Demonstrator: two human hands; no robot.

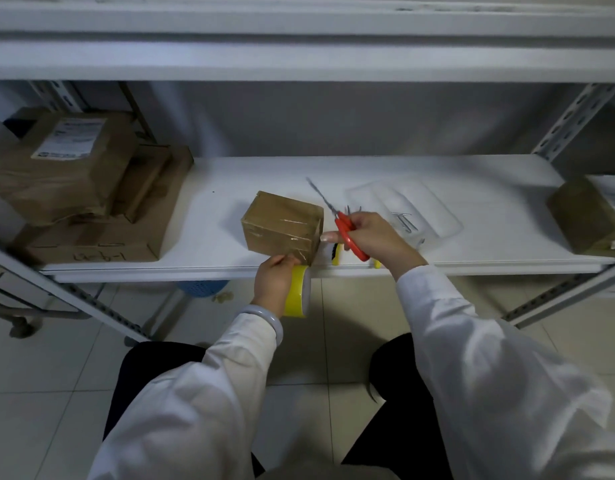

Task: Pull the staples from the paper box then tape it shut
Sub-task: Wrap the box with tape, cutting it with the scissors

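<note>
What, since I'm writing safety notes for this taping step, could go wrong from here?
The small box sits at the front edge of the shelf; pulling the yellow tape roll held by the left hand might drag it off. The scissors in the right hand must cut close to that hand's fingers and could nick them.

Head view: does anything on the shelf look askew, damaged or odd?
Mildly. The small box sits turned askew at the front edge of the shelf, and the top parcel in the left stack looks crumpled and dented.
</note>
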